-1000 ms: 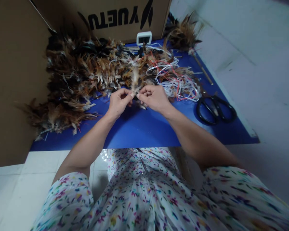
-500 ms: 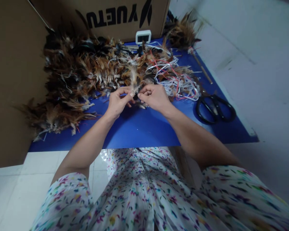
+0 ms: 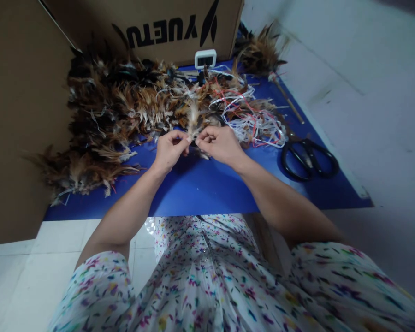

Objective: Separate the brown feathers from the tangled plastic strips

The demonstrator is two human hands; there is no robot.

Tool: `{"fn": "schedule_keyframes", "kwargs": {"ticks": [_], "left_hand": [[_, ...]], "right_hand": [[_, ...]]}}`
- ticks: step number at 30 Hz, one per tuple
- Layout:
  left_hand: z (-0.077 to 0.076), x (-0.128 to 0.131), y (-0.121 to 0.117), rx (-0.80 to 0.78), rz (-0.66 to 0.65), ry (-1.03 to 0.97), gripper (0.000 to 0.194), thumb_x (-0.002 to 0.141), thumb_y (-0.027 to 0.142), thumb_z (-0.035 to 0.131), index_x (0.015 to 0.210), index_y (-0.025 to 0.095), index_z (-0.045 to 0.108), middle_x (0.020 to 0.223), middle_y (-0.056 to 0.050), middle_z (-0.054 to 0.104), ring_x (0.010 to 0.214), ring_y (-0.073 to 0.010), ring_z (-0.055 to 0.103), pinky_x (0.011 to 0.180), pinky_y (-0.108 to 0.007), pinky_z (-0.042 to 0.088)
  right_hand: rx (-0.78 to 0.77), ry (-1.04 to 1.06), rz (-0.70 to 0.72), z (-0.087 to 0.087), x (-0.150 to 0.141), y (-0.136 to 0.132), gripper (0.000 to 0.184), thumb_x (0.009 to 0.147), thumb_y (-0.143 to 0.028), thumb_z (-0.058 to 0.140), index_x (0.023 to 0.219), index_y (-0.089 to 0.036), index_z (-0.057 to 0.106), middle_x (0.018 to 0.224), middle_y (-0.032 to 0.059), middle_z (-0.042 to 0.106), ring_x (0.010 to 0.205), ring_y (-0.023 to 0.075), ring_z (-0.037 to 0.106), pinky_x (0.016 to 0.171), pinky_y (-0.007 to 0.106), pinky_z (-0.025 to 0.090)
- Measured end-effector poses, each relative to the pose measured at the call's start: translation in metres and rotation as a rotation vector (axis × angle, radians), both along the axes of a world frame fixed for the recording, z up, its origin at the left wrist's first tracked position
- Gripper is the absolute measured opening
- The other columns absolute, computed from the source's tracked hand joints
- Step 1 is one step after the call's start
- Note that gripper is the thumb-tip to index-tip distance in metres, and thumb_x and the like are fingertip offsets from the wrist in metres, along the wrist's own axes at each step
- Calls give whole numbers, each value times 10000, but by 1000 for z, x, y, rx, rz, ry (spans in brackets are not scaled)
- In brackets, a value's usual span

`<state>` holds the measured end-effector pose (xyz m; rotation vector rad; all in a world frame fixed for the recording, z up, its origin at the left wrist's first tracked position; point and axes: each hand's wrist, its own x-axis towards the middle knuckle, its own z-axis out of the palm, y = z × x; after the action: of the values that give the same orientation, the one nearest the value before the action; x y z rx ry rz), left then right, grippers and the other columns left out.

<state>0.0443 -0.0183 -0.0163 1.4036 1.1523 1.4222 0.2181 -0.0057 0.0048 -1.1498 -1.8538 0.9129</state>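
Note:
Both hands meet over the near middle of the blue table (image 3: 207, 189), fingertips close together. A small tuft of pale and brown feathers (image 3: 193, 115) rises from between them. My left hand (image 3: 171, 147) is closed in a pinch at the base of this tuft. Right beside it, my right hand (image 3: 219, 143) pinches at the same base; what lies in its fingertips is too small to make out. Just beyond the hands spreads a big pile of brown and black feathers (image 3: 134, 101). White and red plastic strings (image 3: 259, 127) lie tangled to the right.
Black-handled scissors (image 3: 309, 159) lie at the right. Behind them rests a feather duster (image 3: 263, 53) with a thin stick (image 3: 290, 101). A small white digital device (image 3: 205, 59) stands before a cardboard box (image 3: 180, 46). Another cardboard panel (image 3: 17, 120) borders the left side.
The fingertips of both hands have drawn slightly closer together at the tuft's base. The whole view has shifted a little; the pile and tools lie as before.

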Motion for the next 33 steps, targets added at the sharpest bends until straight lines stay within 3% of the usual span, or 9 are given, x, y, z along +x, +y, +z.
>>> {"fn": "schedule_keyframes", "kwargs": {"ticks": [7,13,19,25,30,33], "left_hand": [[-1,-6,3,32,83,188,210,771,324,708,663,194,583,499,55,539,413,-79,471,447,-210,401],[1,-12,2,310,202,604,109,751,146,632,664,185,578,691,-4,636,651,-125,569,624,-248,445],[-2,-13,-2,560,107,870,113,796,85,539,754,185,568,780,-43,630,741,-155,588,680,-270,458],[-3,-12,-5,697,15,941,130,891,125,503,892,163,628,927,-93,693,808,-161,651,700,-268,494],[7,-12,-6,756,-83,789,135,919,144,521,880,171,648,931,-85,723,851,-151,678,745,-268,522],[14,-12,-7,728,-95,621,116,916,181,582,830,170,661,894,-79,731,825,-143,680,713,-257,526]], "right_hand": [[311,-208,47,-1,8,3,147,860,-153,585,838,-158,731,760,33,700,663,131,572,691,280,436],[676,-474,57,0,6,-6,246,988,-218,480,926,-167,712,910,109,687,894,238,594,821,368,443],[797,-612,106,15,7,-4,284,1020,-227,432,972,-187,709,935,112,663,956,264,534,853,411,393],[679,-453,263,38,11,24,185,948,-231,571,871,-190,735,875,59,678,898,215,559,849,377,404],[305,-232,449,54,11,54,63,804,-204,725,747,-186,746,737,2,691,719,143,594,741,311,433],[61,-94,500,52,9,65,90,723,-254,797,700,-183,746,656,-13,675,625,117,563,655,283,426]]}}
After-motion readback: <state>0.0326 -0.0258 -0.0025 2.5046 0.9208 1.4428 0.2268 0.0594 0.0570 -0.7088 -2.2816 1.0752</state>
